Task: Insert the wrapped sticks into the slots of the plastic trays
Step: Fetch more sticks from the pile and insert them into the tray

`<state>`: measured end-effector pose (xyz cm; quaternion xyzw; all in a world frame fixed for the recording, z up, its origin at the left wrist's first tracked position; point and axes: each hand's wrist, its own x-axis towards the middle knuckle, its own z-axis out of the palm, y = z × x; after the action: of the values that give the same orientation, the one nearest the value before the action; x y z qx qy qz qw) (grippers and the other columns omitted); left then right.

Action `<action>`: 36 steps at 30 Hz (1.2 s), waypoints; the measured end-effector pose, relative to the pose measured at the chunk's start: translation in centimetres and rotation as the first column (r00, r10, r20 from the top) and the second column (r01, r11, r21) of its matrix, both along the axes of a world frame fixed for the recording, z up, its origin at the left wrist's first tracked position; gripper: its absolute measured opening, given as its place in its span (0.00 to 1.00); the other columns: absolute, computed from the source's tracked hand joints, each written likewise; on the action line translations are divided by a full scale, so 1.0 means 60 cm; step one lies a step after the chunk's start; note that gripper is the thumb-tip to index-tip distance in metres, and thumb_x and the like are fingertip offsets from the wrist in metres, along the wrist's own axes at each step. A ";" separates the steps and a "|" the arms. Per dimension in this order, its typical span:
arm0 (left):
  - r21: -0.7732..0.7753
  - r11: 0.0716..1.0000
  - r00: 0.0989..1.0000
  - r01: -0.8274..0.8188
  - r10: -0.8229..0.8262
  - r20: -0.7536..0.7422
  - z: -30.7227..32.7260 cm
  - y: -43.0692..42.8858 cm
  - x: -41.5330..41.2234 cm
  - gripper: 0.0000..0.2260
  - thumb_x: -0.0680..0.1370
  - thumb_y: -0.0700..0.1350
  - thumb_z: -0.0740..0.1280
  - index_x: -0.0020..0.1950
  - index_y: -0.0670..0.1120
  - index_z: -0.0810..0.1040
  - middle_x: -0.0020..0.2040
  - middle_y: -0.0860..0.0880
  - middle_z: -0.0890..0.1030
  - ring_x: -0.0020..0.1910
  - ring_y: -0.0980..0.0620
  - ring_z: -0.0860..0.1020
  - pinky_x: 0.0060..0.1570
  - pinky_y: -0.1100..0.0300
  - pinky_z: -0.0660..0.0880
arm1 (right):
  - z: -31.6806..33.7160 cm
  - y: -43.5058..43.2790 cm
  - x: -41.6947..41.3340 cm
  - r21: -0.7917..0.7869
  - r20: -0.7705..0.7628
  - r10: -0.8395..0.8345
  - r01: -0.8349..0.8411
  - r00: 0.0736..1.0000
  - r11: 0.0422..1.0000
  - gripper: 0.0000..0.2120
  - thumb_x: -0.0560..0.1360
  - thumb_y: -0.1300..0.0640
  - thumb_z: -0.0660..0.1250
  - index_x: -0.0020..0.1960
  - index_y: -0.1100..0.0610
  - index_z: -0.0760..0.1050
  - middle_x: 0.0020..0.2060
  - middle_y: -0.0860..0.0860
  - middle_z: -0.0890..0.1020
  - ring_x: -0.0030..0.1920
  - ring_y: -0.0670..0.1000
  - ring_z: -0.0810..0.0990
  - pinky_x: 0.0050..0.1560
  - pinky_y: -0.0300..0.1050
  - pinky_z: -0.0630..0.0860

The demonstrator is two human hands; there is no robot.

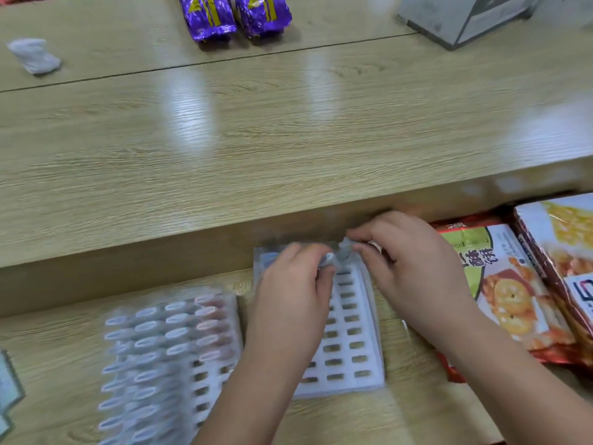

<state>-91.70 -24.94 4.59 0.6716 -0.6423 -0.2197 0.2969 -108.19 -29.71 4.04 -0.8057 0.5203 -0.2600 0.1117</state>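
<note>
Both hands on a stick over the right tray

From my feed, the left hand [293, 277] and right hand [407, 255] meet above the far end of the right tray [356, 342]. Each has its fingertips pinched on a silvery wrapped stick [343, 252] held between them. Motion blur keeps me from telling whether that is one piece or two. The stick sits just over the tray's farthest slots; I cannot tell if it touches them. Every slot I can see in this tray is bare, though the left hand and forearm cover its left columns.

The left tray [205, 390] lies just beside it, nearer the table [288, 139] edge. Most of its slots hold upright sticks [150, 348], clear-wrapped with a reddish column on the right. A patch of slots at its near right corner stands unfilled.

Biscuit packs [507, 284] lie right of the hands. On the raised surface beyond are purple packs [234, 14], a crumpled white wad [33, 56] and a grey box [465, 17]
</note>
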 end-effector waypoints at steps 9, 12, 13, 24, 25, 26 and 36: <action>-0.007 0.996 0.996 0.090 -0.090 -0.005 -0.005 -0.021 -0.013 0.08 0.78 0.41 0.70 0.55 0.51 0.82 0.47 0.58 0.79 0.45 0.61 0.73 0.44 0.70 0.70 | -0.013 0.004 -0.001 0.016 0.078 -0.048 0.047 0.996 0.999 0.12 0.77 0.48 0.62 0.54 0.46 0.83 0.42 0.44 0.76 0.41 0.42 0.70 0.34 0.39 0.64; 0.038 0.994 0.995 0.101 -0.101 0.013 -0.009 -0.020 -0.016 0.08 0.79 0.43 0.67 0.57 0.52 0.81 0.49 0.59 0.78 0.45 0.61 0.73 0.44 0.66 0.71 | -0.014 0.002 -0.003 0.037 0.112 -0.044 0.040 0.993 0.999 0.08 0.77 0.52 0.68 0.54 0.46 0.83 0.43 0.44 0.77 0.41 0.40 0.70 0.35 0.39 0.66; 0.057 0.992 0.993 0.109 -0.111 0.034 -0.011 -0.019 -0.017 0.07 0.80 0.44 0.67 0.56 0.51 0.80 0.50 0.58 0.77 0.45 0.60 0.74 0.44 0.62 0.73 | -0.014 0.001 -0.003 0.043 0.118 -0.045 0.041 0.992 0.998 0.08 0.77 0.52 0.68 0.54 0.46 0.83 0.43 0.43 0.77 0.41 0.40 0.70 0.35 0.38 0.67; 0.111 0.994 0.990 0.006 -0.021 0.138 -0.011 -0.009 -0.023 0.07 0.80 0.47 0.67 0.54 0.47 0.82 0.52 0.51 0.79 0.50 0.49 0.78 0.47 0.53 0.76 | -0.013 0.015 -0.002 -0.002 0.038 -0.054 0.054 0.998 0.999 0.11 0.74 0.61 0.71 0.53 0.49 0.83 0.46 0.46 0.78 0.40 0.45 0.74 0.31 0.40 0.66; 0.093 0.996 0.993 -0.010 -0.001 0.120 -0.007 -0.001 -0.018 0.08 0.80 0.48 0.67 0.56 0.48 0.82 0.54 0.51 0.79 0.51 0.50 0.79 0.48 0.55 0.76 | -0.011 0.018 0.001 0.005 0.035 -0.063 0.063 0.997 0.998 0.12 0.73 0.62 0.71 0.53 0.50 0.83 0.46 0.47 0.78 0.40 0.45 0.73 0.32 0.41 0.67; 0.072 0.997 0.995 -0.024 0.017 0.101 -0.001 0.008 -0.010 0.09 0.79 0.48 0.68 0.57 0.48 0.82 0.54 0.52 0.79 0.51 0.51 0.79 0.49 0.55 0.76 | -0.008 0.021 0.006 0.008 0.049 -0.074 0.074 0.996 0.997 0.12 0.74 0.63 0.70 0.53 0.51 0.83 0.46 0.47 0.78 0.41 0.44 0.72 0.33 0.42 0.69; -0.177 0.947 0.962 -0.267 0.272 0.002 0.074 0.183 0.220 0.05 0.76 0.51 0.70 0.50 0.54 0.83 0.46 0.60 0.79 0.39 0.62 0.76 0.40 0.73 0.69 | 0.059 0.137 0.219 -0.091 0.194 0.087 -0.071 0.977 0.993 0.08 0.77 0.54 0.66 0.51 0.51 0.83 0.45 0.46 0.80 0.42 0.46 0.77 0.39 0.43 0.73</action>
<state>-78.51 -13.99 9.01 0.7272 -0.5653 -0.1110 0.3733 -95.04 -21.46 7.56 -0.7998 0.4629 -0.3558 0.1393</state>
